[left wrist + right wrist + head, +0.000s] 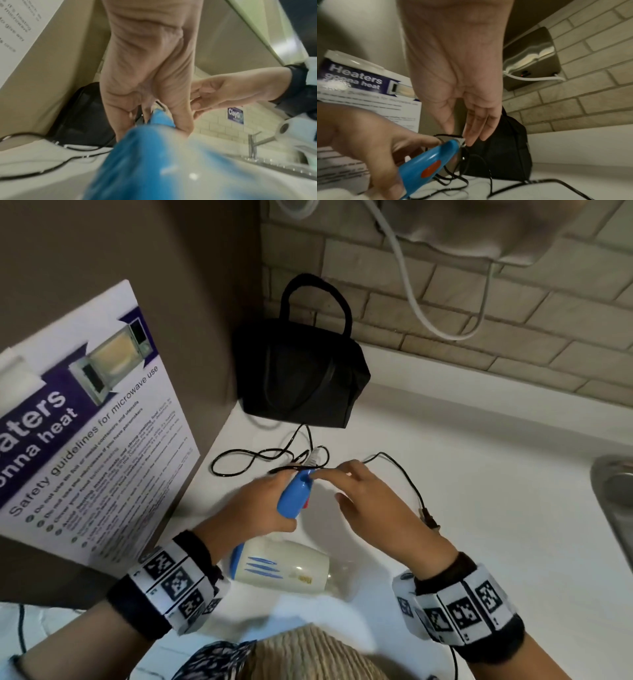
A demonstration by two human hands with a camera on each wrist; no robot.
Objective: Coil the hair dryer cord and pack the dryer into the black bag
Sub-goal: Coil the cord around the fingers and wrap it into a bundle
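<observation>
My left hand (pixel 265 505) is wrapped around the blue handle (pixel 295 495) of the hair dryer (pixel 281 568), fingers and thumb curled round it, so the cream barrel hangs low toward me over the white counter (pixel 479 508). My right hand (pixel 373 505) reaches across to the handle's far end with its fingers nearly straight; its fingertips (pixel 471 140) meet the black cord (pixel 260 460) where that leaves the handle, but I cannot tell whether they pinch it or only touch it. From there the cord lies in loose loops on the counter, left of my hands and just in front of the black bag (pixel 301 374), while another stretch arcs out to the right past my right hand and ends in the plug (pixel 430 517), lying beside my right wrist. The bag stands upright in the corner against the brown panel and the tiled wall, its handles (pixel 317 299) raised, well apart from the dryer. A microwave safety poster (pixel 89 419) leans on the panel to my left, and the rim of a steel sink (pixel 613 491) shows at the far right.
</observation>
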